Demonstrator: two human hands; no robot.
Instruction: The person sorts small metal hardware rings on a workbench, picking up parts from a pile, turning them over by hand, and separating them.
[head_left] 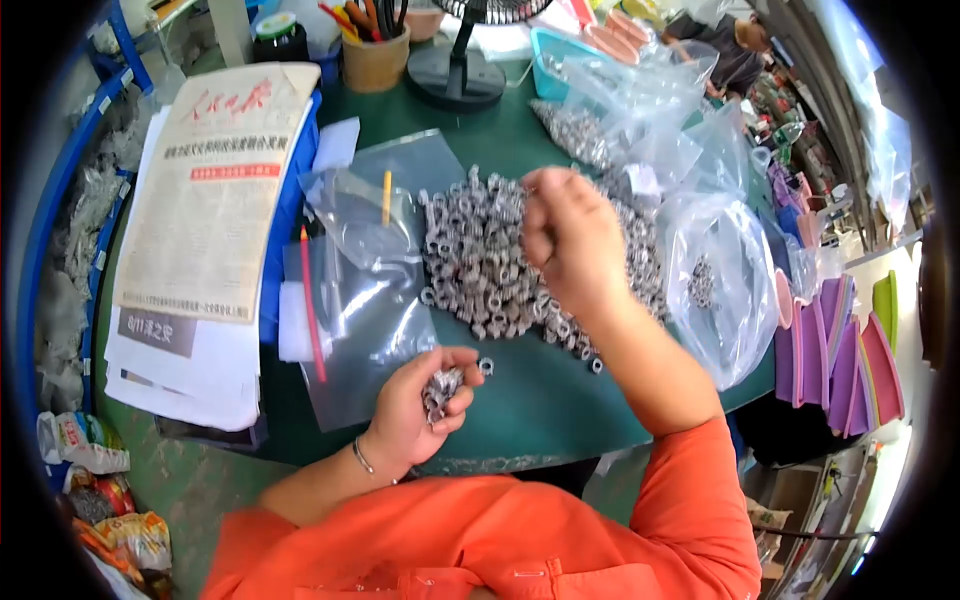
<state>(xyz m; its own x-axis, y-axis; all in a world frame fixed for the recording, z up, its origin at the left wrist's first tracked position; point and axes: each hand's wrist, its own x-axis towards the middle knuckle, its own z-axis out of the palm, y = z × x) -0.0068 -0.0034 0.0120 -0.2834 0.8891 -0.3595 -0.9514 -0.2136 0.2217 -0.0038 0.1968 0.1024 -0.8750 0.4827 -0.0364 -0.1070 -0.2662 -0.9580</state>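
A large heap of small grey metal rings [480,260] lies on the green table [540,405]. My left hand [425,400] is near the table's front edge, palm up, its fingers curled around a handful of metal rings [440,393]. Just beyond its fingertips, one loose ring [486,367] rests on the table. Over the right part of the heap is my right hand [572,225], its fingers bent inward and slightly blurred. Whatever its fingers may hold is hidden from me.
Right of the heap, an open clear plastic bag [725,335] contains some rings. Clear plastic sheets [370,345], a red pencil [311,320] and a yellow pencil [387,198] lie to the left. Newspaper [200,220] covers a blue bin. A black fan [457,80] stands behind.
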